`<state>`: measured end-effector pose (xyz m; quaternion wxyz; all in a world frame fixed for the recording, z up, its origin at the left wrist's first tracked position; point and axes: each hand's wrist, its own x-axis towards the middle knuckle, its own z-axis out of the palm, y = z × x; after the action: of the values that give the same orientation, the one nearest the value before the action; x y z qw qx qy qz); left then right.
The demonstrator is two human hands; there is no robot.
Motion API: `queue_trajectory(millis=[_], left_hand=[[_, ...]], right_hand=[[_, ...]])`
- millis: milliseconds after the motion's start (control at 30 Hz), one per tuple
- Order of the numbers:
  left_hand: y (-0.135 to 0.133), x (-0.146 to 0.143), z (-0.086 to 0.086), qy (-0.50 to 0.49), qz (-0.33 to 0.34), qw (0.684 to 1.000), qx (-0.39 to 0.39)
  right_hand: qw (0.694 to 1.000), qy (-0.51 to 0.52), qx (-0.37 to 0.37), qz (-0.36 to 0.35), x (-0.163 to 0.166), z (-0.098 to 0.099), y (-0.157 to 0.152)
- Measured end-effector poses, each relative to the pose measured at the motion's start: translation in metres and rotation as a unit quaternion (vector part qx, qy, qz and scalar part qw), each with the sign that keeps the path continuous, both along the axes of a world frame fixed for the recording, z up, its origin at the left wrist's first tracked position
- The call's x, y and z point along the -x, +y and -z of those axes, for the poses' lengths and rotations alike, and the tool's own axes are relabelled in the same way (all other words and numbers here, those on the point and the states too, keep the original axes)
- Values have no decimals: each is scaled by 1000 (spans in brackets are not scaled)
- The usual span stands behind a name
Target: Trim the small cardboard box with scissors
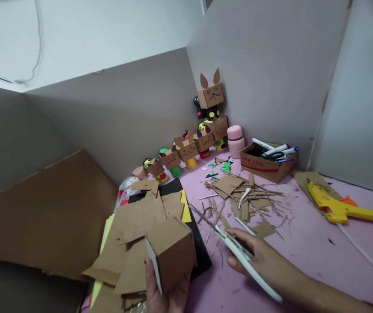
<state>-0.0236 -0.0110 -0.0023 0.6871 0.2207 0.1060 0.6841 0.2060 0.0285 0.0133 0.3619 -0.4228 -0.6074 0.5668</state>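
My left hand point(165, 293) at the bottom edge grips a small brown cardboard box point(173, 250) with a white edge, held above a heap of cut cardboard pieces point(134, 230). To its right, my right hand point(254, 256) is closed around white-handled scissors point(235, 245). Their blades point up and left, toward the box, above the pink table top point(304, 243). A pile of cardboard strips and scraps point(245, 198) lies just beyond the scissors.
A row of cardboard animal figures point(186, 152) lines the back wall, next to a pink bottle point(235, 140). A cardboard box of markers point(266, 161) stands at the back right. A yellow glue gun point(339, 206) lies right. A large cardboard sheet point(43, 213) leans left.
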Motion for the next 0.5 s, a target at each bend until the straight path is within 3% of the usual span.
queue_trajectory(millis=[167, 367, 500], left_hand=[[-3, -2, 8, 15, 42, 999, 11], [-9, 2, 21, 72, 119, 981, 134], [-11, -7, 15, 102, 144, 974, 143]], right_hand=[[995, 94, -15, -10, 5, 4, -5], [983, 180, -9, 25, 8, -1, -2], [976, 213, 33, 27, 3, -4, 6]])
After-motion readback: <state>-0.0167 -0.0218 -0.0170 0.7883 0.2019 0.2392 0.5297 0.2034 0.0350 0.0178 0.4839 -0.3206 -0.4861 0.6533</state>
